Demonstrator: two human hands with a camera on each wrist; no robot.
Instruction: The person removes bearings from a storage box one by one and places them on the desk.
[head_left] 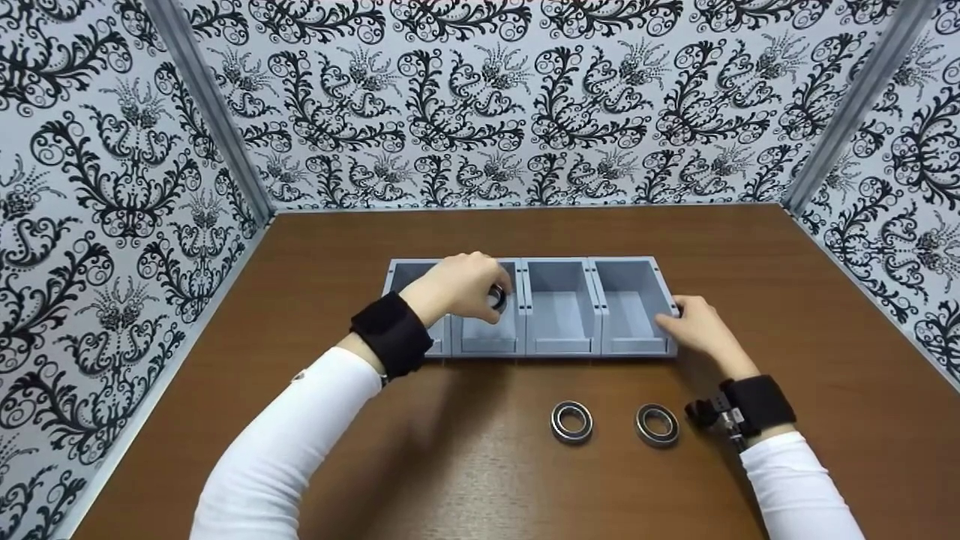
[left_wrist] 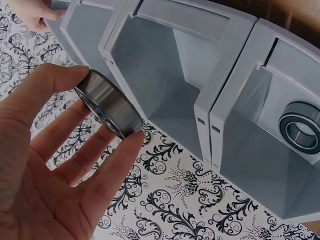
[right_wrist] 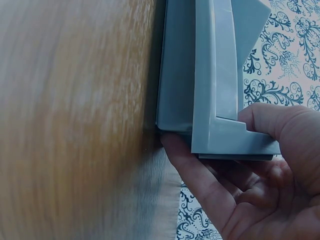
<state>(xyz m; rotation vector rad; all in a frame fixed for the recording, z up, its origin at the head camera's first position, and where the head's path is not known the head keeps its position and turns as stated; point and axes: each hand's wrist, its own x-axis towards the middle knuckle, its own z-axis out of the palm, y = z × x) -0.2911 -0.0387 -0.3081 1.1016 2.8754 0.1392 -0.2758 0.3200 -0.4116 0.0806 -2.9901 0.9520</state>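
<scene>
My left hand (head_left: 466,285) pinches a ball bearing (left_wrist: 111,105) between thumb and fingertips, over the second compartment from the left of a row of grey plastic bins (head_left: 562,346). The bearing is held on a tilt, apart from the bin walls. Another bearing (left_wrist: 300,110) lies inside the leftmost bin in the left wrist view; in the head view my left hand and forearm hide much of that bin. My right hand (head_left: 703,326) grips the right end wall of the row, thumb inside the rim and fingers outside.
Two more bearings lie flat on the brown table (head_left: 337,255) in front of the bins: one bearing (head_left: 558,424) near the middle, the other bearing (head_left: 643,426) farther right, close to my right wrist. Patterned walls (head_left: 495,112) enclose the table at the back and sides.
</scene>
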